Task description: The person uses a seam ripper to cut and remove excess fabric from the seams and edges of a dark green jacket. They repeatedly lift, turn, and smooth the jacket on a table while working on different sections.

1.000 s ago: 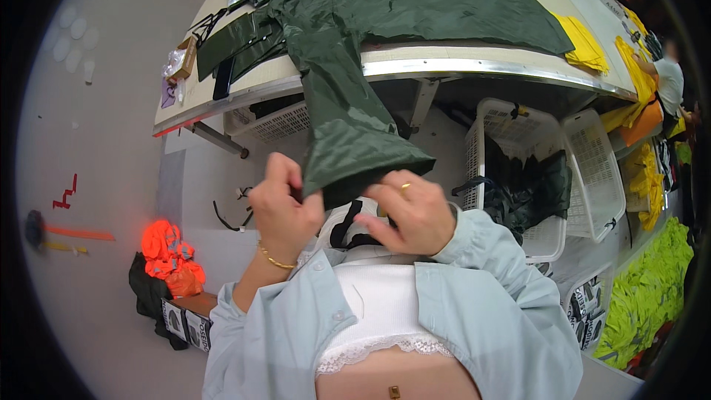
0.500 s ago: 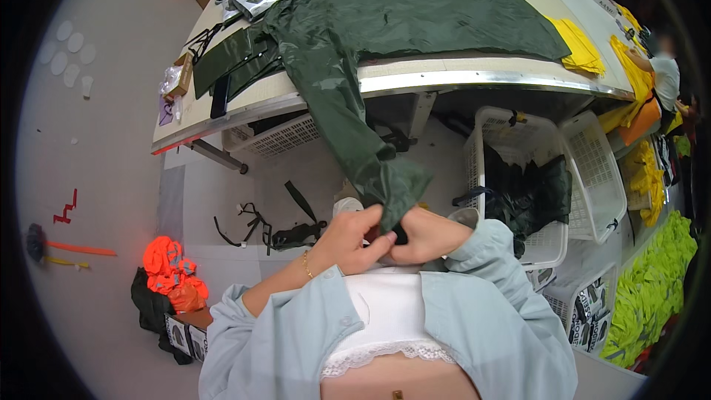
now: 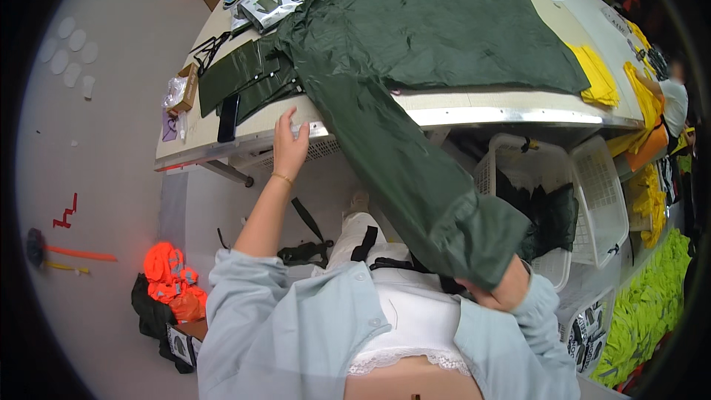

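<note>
A dark green rain jacket (image 3: 444,33) lies spread on the table, with one long sleeve (image 3: 396,155) drawn over the front edge toward me. At that sleeve's end, low on the right, my right hand (image 3: 509,286) grips the cuff; some of its fingers are hidden under the fabric. My left hand (image 3: 290,147) is raised at the table's front edge, left of the sleeve, fingers apart and holding nothing. Just beyond it lie flat dark green folded pieces (image 3: 233,78) and a black phone-like slab (image 3: 229,118).
The table's metal edge (image 3: 481,115) runs across in front of me. White plastic baskets (image 3: 603,200) stand below at the right, one holding dark garments. Yellow fabric (image 3: 595,74) lies by the jacket's hem. An orange garment heap (image 3: 174,281) sits on the floor at left. A co-worker (image 3: 670,100) is at far right.
My hands, together at the sleeve end before, are now apart. The left has let go and moved up to the table edge; the right has pulled the cuff rightward and down.
</note>
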The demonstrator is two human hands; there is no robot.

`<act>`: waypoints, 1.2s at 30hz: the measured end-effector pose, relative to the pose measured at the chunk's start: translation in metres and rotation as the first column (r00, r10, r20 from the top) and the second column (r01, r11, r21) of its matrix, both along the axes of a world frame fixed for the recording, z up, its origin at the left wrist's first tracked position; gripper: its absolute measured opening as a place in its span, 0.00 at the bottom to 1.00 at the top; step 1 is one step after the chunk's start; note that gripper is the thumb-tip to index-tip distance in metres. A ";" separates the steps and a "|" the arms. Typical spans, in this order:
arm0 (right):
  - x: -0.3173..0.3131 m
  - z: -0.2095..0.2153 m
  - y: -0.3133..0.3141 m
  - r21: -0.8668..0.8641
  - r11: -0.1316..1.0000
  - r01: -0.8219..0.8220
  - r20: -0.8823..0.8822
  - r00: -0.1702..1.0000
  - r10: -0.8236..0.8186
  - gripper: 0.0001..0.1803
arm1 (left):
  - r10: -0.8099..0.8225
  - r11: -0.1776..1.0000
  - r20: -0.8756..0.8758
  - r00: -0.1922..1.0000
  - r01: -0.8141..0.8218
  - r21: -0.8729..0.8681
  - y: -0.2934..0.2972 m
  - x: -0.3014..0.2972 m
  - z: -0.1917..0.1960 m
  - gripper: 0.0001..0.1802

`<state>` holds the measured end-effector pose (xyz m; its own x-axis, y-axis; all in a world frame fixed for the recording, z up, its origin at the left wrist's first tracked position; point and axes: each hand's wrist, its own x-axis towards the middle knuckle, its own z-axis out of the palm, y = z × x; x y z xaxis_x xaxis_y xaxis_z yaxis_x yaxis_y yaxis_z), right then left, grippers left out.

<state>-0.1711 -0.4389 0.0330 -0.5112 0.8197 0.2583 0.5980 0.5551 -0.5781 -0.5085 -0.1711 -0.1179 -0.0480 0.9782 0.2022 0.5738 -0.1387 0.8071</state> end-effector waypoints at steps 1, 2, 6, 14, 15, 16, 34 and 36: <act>0.008 0.013 0.005 -0.048 0.998 -0.032 0.018 0.999 0.033 0.21 | -0.032 0.975 -0.187 0.982 0.072 0.210 0.023 -0.006 -0.005 0.28; 0.015 0.023 0.007 -0.101 0.993 -0.057 0.040 0.997 0.061 0.22 | -0.028 0.903 -0.365 0.931 0.180 0.390 0.045 -0.009 -0.009 0.31; -0.003 0.046 -0.019 -0.281 0.798 0.534 -0.179 0.787 -0.590 0.18 | -0.093 0.947 -0.700 0.708 0.280 0.157 0.127 -0.023 -0.003 0.47; -0.018 0.071 0.073 -0.271 0.523 0.808 -0.077 0.523 -0.849 0.20 | -0.182 0.965 -0.703 0.688 0.263 0.009 0.246 -0.032 -0.008 0.58; -0.018 0.076 0.087 -0.265 0.507 0.820 -0.067 0.509 -0.858 0.20 | -0.166 0.964 -0.690 0.705 0.263 0.036 0.259 -0.036 -0.014 0.52; -0.019 0.082 0.102 -0.259 0.497 0.828 -0.059 0.500 -0.864 0.20 | -0.150 0.964 -0.678 0.719 0.258 0.059 0.271 -0.046 -0.023 0.47; 0.045 0.212 0.477 0.237 0.664 0.709 0.067 0.670 -0.739 0.22 | -0.780 0.599 -0.414 0.469 0.750 -0.281 0.296 -0.076 -0.020 0.31; 0.051 0.229 0.554 0.367 0.674 0.641 0.089 0.698 -0.711 0.22 | -0.710 0.683 -0.344 0.614 0.720 -0.123 0.283 -0.063 -0.027 0.24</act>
<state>-0.1198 0.1149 0.2625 0.0855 0.8647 0.4949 0.9583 0.0645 -0.2783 -0.5717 0.1117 -0.1449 0.7404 0.6669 0.0842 0.5127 -0.6412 0.5710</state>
